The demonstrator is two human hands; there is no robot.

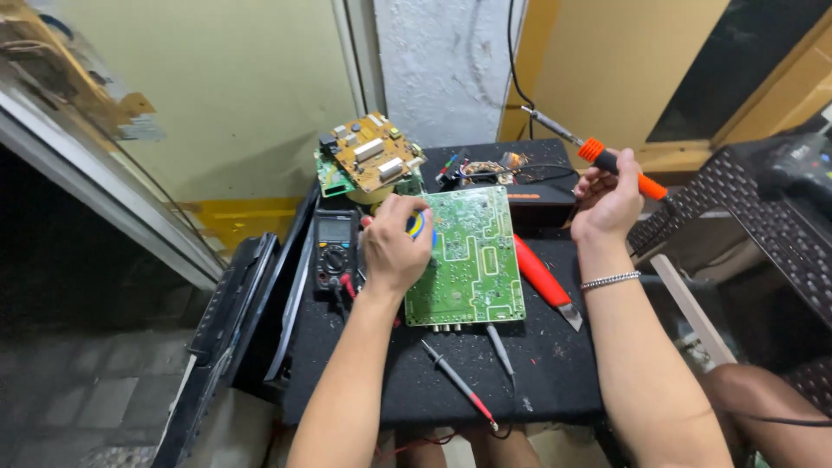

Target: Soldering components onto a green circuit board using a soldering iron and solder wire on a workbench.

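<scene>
View from above of a person's two bare forearms reaching forward over a small black work table (pixel 555 381). The left hand (pixel 394 247) is curled, knuckles up, fingers closed around a small blue and yellow object (pixel 419 225) that is mostly hidden, so its kind cannot be told; the hand rests at the upper left corner of a green circuit board (pixel 472 260) lying flat in the middle of the table. The right hand (pixel 607 201), with a silver bracelet (pixel 610 280) on the wrist, is raised above the table's right edge, wrist bent back, fingers gripping the orange and black handle of a soldering iron (pixel 598 156) whose metal tip points up and to the left, away from the board. Just right of the board lies a red-handled tool (pixel 542 276). A multimeter (pixel 335 247) sits left of the left hand, and two thin probes (pixel 459 381) lie below the board. Behind, another board, brown and green (pixel 368 156), stands tilted.
</scene>
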